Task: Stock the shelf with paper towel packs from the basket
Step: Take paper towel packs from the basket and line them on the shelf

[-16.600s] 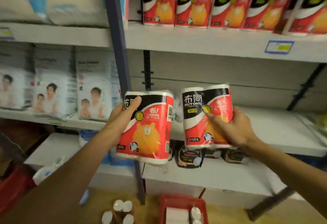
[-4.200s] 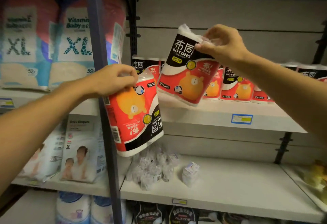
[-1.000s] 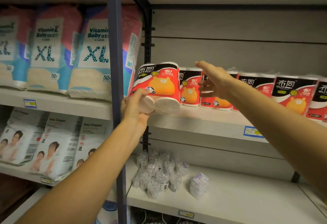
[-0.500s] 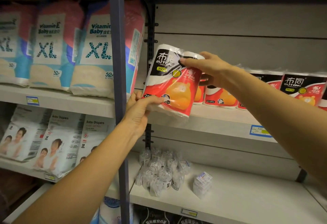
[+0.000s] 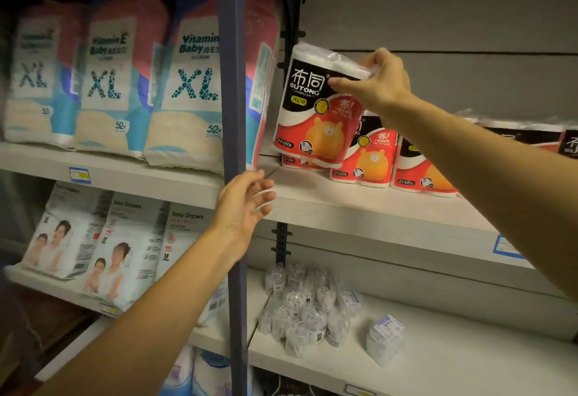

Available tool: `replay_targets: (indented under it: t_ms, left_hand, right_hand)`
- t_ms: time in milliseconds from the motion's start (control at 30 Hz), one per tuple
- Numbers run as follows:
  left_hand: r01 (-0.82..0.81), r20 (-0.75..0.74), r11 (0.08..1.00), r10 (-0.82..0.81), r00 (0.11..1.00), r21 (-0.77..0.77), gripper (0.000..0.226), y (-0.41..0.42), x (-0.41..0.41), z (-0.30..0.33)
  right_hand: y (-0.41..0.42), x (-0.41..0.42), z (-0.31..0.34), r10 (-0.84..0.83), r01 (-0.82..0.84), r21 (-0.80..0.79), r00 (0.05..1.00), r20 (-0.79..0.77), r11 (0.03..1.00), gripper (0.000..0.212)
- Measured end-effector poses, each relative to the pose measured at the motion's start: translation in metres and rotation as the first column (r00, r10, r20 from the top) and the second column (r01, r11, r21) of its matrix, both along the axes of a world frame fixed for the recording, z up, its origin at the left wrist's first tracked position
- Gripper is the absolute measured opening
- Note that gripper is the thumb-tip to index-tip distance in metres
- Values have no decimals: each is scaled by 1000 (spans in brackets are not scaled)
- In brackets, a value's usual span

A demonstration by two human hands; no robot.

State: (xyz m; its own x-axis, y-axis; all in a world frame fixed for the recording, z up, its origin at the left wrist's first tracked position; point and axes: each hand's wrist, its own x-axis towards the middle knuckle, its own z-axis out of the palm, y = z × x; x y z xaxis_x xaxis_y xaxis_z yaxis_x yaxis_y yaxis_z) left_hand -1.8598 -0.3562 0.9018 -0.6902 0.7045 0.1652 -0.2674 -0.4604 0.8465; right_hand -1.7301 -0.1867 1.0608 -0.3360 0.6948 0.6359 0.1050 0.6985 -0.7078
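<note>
A two-roll paper towel pack (image 5: 316, 111), red, black and white with an orange bear, hangs upright above the left end of the grey shelf (image 5: 359, 208). My right hand (image 5: 380, 83) grips its top edge. Below it stands another pack, mostly hidden, and a row of identical packs (image 5: 372, 158) runs to the right along the shelf. My left hand (image 5: 242, 205) is open with spread fingers, below and left of the held pack, touching nothing. The basket is out of view.
A dark blue upright post (image 5: 233, 89) stands just left of the held pack. Diaper bags marked XL (image 5: 184, 83) fill the left bay. Small clear-wrapped items (image 5: 306, 305) and a small box stack (image 5: 386, 337) lie on the shelf below.
My left hand has let go of the pack and dropped away, open. My right hand has turned the pack upright and lifted it over the shelf's left end.
</note>
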Motion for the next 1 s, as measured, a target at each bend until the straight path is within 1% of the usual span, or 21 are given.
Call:
replay_targets:
  t_ms: [100,233,367,567,633,700,767,867,1000]
  left_hand:
    - [17,34,1000,-17,999,4,6,5,-1,3]
    - [34,25,999,-34,999,17,5,15,-2,8]
    - [53,17,998,-53,998,23,5,22,-7,13]
    - [61,16,998,-61,998,27,8,25,-13,13]
    - [69,20,997,-70,997,29,8,26,-13,13]
    - [81,19,996,-82,996,31,9,27,-13,14]
    - [90,16,995,-91,996,38,10,28,-13,16]
    - [102,21,994,-103,994,47,14,29,-13,17]
    - [107,34,993,-109,993,47,20,28,-16,15]
  right_hand:
    - [13,-22,-4,-53,50,57,998,46,997,55]
    - [27,-46,-9,-107,98,106,991,86,990,55]
    - [38,-63,-14,-124,99,167,981,148,981,59]
    - [56,-84,-28,-144,87,246,963,227,965,56]
    - [60,-90,-33,-172,87,297,946,274,951,55]
    - [62,-96,-35,-232,105,365,917,325,925,54]
    - [63,-103,-32,-336,153,429,857,392,890,52]
    - [66,-110,-27,-425,215,435,773,472,875,51]
    - [75,-117,-37,-526,269,502,696,489,822,52]
